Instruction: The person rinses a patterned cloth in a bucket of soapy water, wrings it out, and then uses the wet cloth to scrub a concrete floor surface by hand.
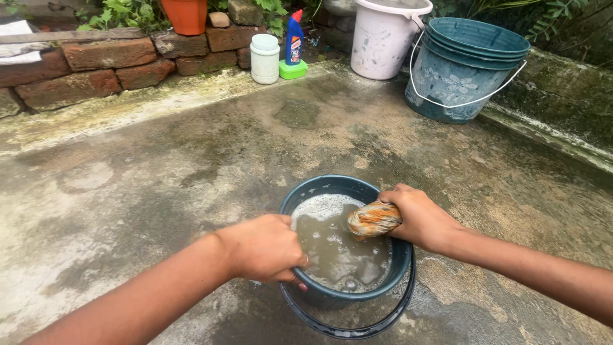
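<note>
A small dark teal bucket [401, 259] stands on the wet concrete in front of me, filled with murky, foamy water. My left hand [265, 248] grips its near-left rim. My right hand [418, 217] is closed around a twisted orange-and-white patterned cloth [372, 220], held over the water at the bucket's right side. The bucket's black handle [357, 329] lies down around its base.
Two stacked teal buckets [461, 70] and a white bucket [383, 38] stand at the back right. A white jar [264, 59], a blue bottle [294, 39] on a green dish [292, 69], a brick wall [108, 64] and an orange pot [186, 15] line the back.
</note>
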